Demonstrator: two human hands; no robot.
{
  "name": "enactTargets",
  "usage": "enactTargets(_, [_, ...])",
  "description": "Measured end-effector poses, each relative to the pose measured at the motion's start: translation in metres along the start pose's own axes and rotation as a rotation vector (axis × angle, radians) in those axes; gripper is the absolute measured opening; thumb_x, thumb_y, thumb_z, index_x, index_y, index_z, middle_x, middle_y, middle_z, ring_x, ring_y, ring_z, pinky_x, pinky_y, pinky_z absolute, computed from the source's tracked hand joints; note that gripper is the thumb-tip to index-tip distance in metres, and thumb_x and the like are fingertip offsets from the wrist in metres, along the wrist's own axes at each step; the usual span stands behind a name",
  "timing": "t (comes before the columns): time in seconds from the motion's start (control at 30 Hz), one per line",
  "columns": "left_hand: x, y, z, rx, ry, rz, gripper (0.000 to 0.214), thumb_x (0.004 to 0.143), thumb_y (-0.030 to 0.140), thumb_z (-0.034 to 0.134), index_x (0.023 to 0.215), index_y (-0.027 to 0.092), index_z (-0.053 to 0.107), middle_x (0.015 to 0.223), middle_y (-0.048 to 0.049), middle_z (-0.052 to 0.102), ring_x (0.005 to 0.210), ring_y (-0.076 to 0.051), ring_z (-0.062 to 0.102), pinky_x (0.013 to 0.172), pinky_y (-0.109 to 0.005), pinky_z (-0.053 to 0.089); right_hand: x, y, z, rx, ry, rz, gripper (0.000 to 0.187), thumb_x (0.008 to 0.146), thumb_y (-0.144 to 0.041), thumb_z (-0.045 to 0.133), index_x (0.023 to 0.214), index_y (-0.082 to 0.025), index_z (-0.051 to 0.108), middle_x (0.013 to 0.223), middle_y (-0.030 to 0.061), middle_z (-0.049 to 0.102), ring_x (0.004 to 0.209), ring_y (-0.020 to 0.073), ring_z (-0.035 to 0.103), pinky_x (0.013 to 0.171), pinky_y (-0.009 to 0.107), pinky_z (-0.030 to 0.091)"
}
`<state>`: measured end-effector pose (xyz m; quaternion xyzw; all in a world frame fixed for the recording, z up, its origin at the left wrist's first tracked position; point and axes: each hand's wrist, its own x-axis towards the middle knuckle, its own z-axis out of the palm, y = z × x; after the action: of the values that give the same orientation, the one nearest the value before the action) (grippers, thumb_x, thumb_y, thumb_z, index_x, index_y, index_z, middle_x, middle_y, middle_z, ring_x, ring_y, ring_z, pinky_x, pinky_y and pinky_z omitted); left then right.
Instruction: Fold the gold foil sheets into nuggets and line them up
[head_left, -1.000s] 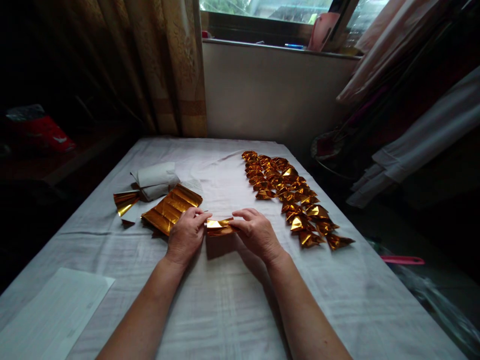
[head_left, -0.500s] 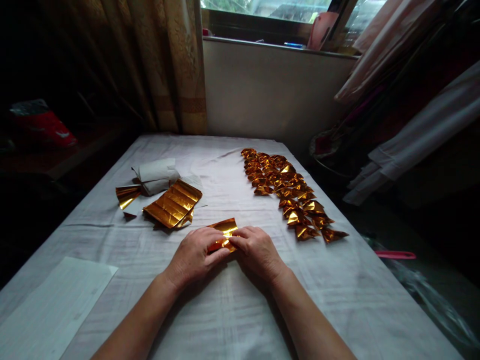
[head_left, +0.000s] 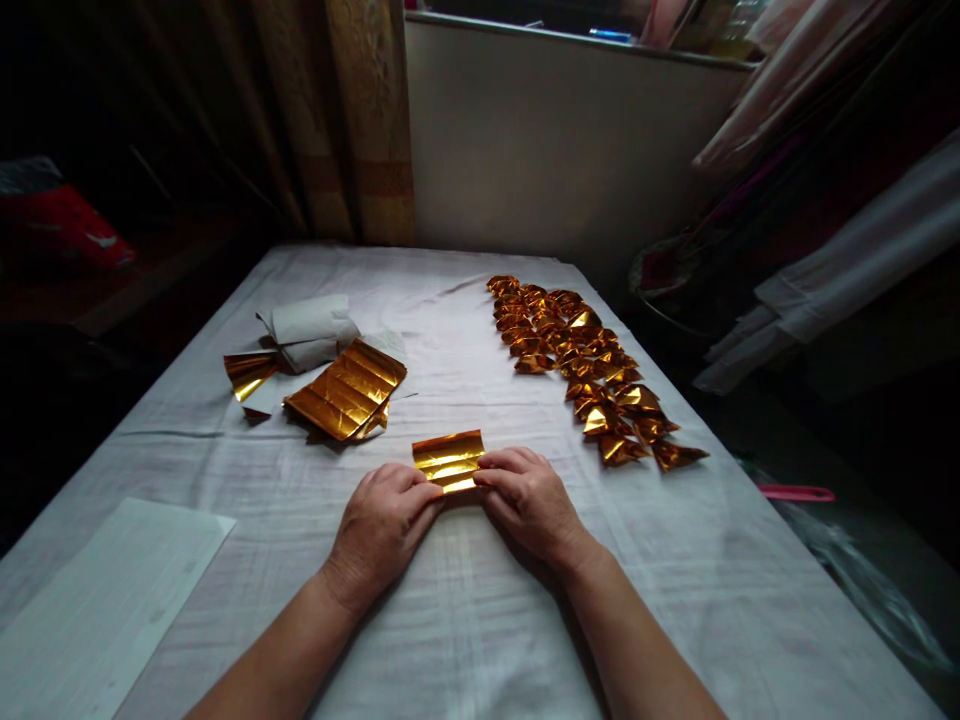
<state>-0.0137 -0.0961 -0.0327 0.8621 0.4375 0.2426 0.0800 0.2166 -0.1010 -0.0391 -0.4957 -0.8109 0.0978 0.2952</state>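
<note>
A small sheet of gold foil paper (head_left: 448, 460) lies on the white tablecloth (head_left: 465, 600) in front of me. My left hand (head_left: 382, 525) pinches its near left edge with closed fingers. My right hand (head_left: 529, 497) pinches its near right edge the same way. The near strip of the sheet is hidden under my fingertips. To the left lies a stack of flat gold sheets (head_left: 346, 390). To the right runs a long row of several folded gold paper pieces (head_left: 581, 365).
A folded white cloth (head_left: 307, 330) and a fanned gold scrap (head_left: 247, 372) lie at the left. A white paper sheet (head_left: 105, 610) covers the near left corner. A curtain (head_left: 360, 120) and wall stand behind; clutter and a pink object (head_left: 795, 492) lie right of the table.
The gold sheet went from a narrow strip held above the table to lying opened flatter on the cloth. Both hands came nearer to me. The camera tilted down.
</note>
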Motion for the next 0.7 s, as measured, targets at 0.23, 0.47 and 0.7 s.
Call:
enactTargets(0.23, [0.004, -0.001, 0.004, 0.028, 0.070, -0.111, 0.009, 0.091, 0.027, 0.059, 0.092, 0.022, 0.067, 0.084, -0.0033, 0.071, 0.082, -0.022, 0.062, 0.076, -0.036, 0.044, 0.003, -0.003, 0.008, 0.031, 0.109, 0.220, 0.008, 0.087, -0.024, 0.064, 0.083, -0.025, 0.071, 0.099, 0.0027, 0.073, 0.096, 0.0219, 0.061, 0.086, 0.039, 0.042])
enactTargets(0.47, [0.003, -0.002, 0.008, 0.074, 0.064, -0.130, 0.024, 0.091, 0.023, 0.058, 0.114, 0.020, 0.064, 0.101, -0.0064, 0.069, 0.091, -0.024, 0.061, 0.082, -0.038, 0.046, 0.007, -0.012, 0.017, -0.112, 0.116, 0.305, 0.012, 0.086, -0.026, 0.066, 0.075, -0.022, 0.062, 0.094, 0.0033, 0.068, 0.092, 0.0225, 0.057, 0.082, 0.036, 0.038])
enactTargets(0.7, [0.002, 0.011, 0.007, 0.126, 0.081, 0.089, 0.023, 0.095, 0.027, 0.053, 0.110, 0.026, 0.070, 0.129, -0.0052, 0.064, 0.125, -0.028, 0.051, 0.106, -0.047, 0.037, 0.007, -0.012, 0.017, -0.164, 0.098, 0.323, 0.011, 0.087, -0.026, 0.063, 0.097, -0.022, 0.063, 0.098, 0.0045, 0.068, 0.095, 0.0235, 0.056, 0.082, 0.035, 0.036])
